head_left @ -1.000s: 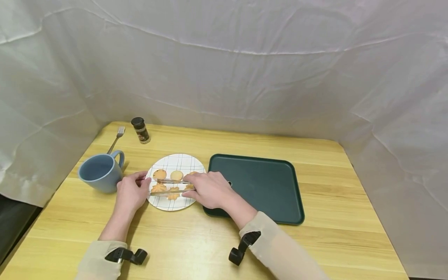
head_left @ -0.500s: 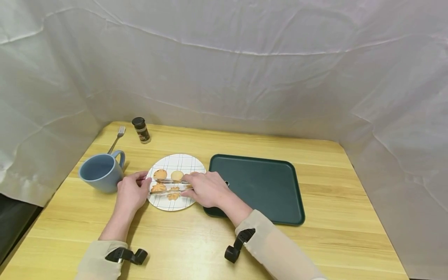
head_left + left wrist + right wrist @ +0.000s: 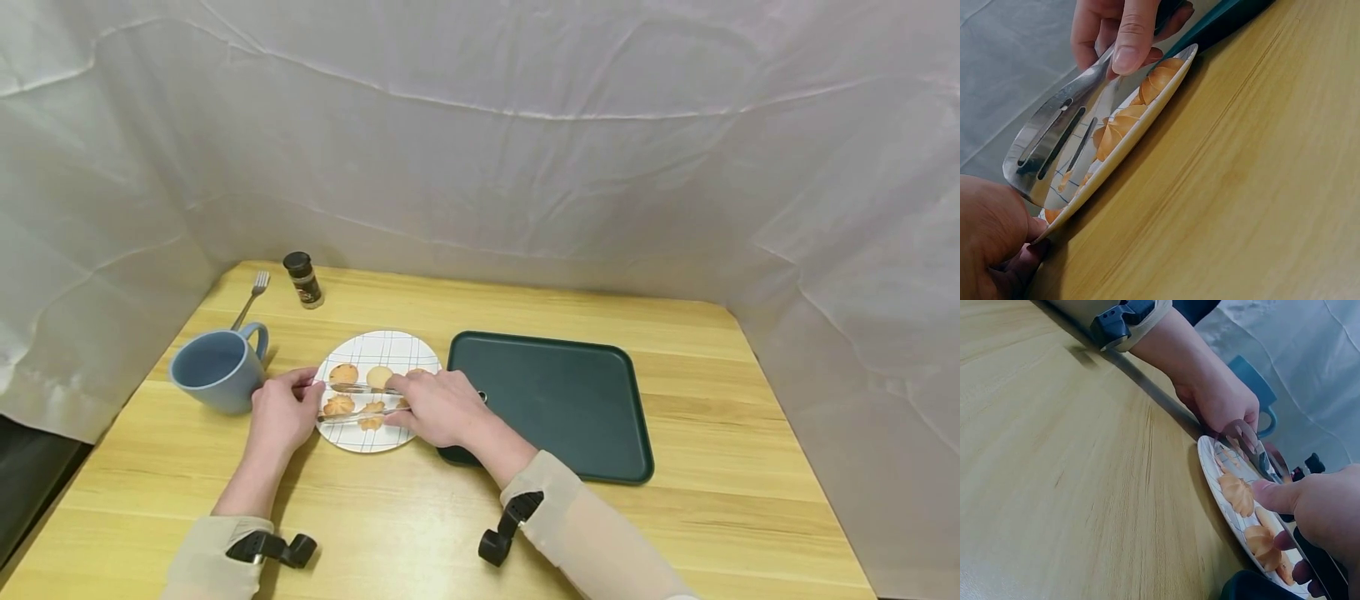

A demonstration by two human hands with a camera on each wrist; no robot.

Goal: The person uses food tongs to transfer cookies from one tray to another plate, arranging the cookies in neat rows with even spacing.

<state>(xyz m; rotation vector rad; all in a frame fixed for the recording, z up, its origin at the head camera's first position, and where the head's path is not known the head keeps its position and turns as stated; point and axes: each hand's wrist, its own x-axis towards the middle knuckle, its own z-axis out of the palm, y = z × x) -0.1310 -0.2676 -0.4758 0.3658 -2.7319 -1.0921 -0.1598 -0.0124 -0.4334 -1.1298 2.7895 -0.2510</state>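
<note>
My left hand (image 3: 283, 412) pinches the left rim of a round white plate (image 3: 386, 340) with a thin checked pattern. On the plate lie several cookies, among them a round one (image 3: 379, 377) and ridged, swirled ones such as this cookie (image 3: 1116, 134). My right hand (image 3: 442, 407) reaches over the plate's right side and grips a pair of metal tongs (image 3: 1054, 140). Their slotted ends point left, spread apart, low over the cookies. A swirled cookie (image 3: 339, 405) shows between the two arms in the head view. The right hand hides part of the plate's right side.
Right of the plate lies a dark green tray (image 3: 562, 400), partly under the right wrist in the head view. A blue mug (image 3: 225, 379) stands just left of my left hand. Behind it are a fork (image 3: 251, 298) and a black-capped spice jar (image 3: 303, 281).
My right hand and forearm have shifted slightly left, bringing the tongs a little further over the plate. The tong arms stand a bit wider apart. My left hand has stayed at the rim.
</note>
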